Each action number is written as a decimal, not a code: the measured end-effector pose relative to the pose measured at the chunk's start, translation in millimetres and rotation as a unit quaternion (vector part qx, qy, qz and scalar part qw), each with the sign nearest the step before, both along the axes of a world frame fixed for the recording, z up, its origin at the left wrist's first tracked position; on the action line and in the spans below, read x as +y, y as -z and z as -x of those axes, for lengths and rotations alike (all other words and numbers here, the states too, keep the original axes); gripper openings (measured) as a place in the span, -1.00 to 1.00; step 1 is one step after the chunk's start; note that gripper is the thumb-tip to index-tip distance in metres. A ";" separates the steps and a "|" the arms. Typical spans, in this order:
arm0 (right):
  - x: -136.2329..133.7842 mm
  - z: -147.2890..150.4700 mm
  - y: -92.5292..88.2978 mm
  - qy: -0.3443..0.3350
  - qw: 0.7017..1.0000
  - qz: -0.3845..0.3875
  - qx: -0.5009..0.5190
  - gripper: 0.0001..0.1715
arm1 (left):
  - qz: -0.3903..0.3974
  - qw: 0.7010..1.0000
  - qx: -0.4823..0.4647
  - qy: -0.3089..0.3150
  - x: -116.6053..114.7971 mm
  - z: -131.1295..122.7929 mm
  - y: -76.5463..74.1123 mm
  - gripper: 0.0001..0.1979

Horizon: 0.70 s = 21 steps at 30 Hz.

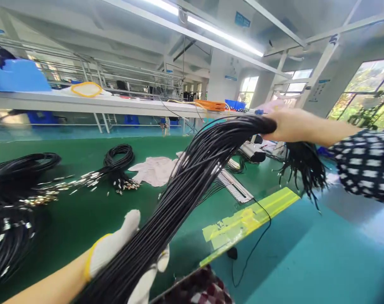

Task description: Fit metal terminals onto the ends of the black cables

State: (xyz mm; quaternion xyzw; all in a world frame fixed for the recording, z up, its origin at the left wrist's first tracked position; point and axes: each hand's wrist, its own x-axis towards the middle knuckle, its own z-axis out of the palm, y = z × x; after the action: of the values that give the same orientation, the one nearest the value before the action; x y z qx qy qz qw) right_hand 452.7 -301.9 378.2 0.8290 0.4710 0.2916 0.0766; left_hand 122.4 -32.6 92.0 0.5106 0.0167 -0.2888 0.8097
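A long bundle of black cables (pixel 192 177) stretches diagonally from the lower left to the upper right. My left hand (pixel 114 249), in a white glove with a yellow cuff, cups the lower part from beneath, thumb on one side and fingertips on the other. Higher up and outstretched, my right hand (pixel 276 122) is closed around the bundle near its far end. Beyond that grip the loose cable ends (pixel 306 169) hang down, fanned out. The fingers of my right hand are mostly hidden and blurred.
Coiled black cables with metal ends (pixel 116 164) lie on the green table (pixel 84 228), with more cable bundles (pixel 8 190) at the left. Nearby are a white cloth (pixel 155 171), a slotted white strip (pixel 234 185) and yellow tape (pixel 252 215) along the edge. A white shelf (pixel 116 103) runs behind.
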 end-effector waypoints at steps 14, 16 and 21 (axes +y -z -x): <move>-10.1 -91.6 266.0 0.089 0.981 0.147 0.094 -0.71 | -0.418 0.905 0.064 0.037 32.0 -97.6 45.6 -0.75; -5.5 -94.5 301.1 0.062 0.979 0.153 0.121 -0.65 | -0.479 0.873 0.077 0.057 38.8 -90.3 42.7 -0.77; 11.6 -123.8 329.4 0.027 0.976 0.130 0.173 -0.59 | -0.622 0.779 0.079 -0.002 53.8 -74.7 13.4 -0.61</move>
State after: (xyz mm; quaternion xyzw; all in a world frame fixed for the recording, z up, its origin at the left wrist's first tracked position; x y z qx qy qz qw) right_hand 576.5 -290.3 48.8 0.8623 0.4883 0.0779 0.1093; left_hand 197.1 21.2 78.7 0.8786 0.2576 -0.2535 0.3123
